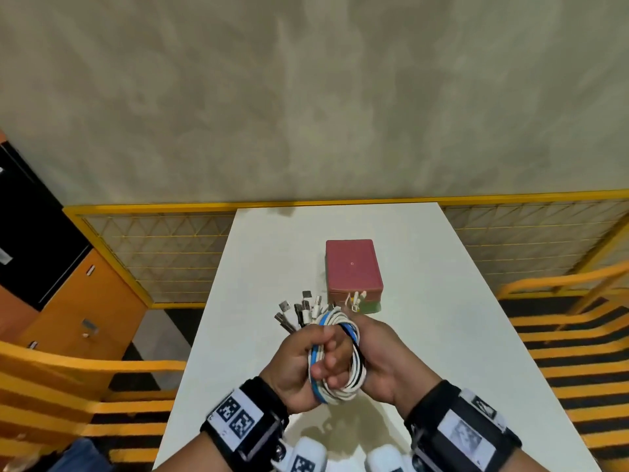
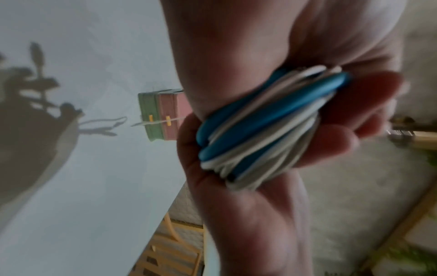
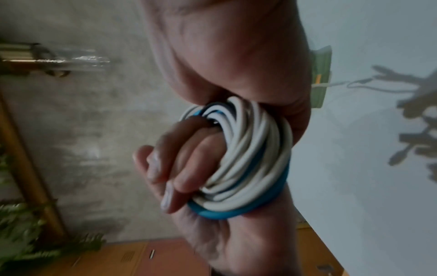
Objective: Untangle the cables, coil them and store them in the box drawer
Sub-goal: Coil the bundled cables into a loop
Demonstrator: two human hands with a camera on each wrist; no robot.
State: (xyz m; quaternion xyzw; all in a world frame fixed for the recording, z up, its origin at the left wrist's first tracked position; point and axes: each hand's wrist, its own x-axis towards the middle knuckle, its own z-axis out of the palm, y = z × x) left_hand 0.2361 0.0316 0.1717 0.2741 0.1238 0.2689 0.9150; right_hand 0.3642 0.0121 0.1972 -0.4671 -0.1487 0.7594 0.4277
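A coil of white, blue and black cables is held in the air above the near part of the white table. My left hand grips the coil's left side, its fingers curled round the strands. My right hand holds the right side, with fingers passed through the loop. Several plug ends fan out above the left hand. Just beyond stands the box, red on top with a green drawer below; a few cable ends poke from its front.
Yellow slatted chairs stand at the table's left and right. An orange cabinet is at far left. A yellow mesh fence runs behind the table's far edge, in front of a grey wall.
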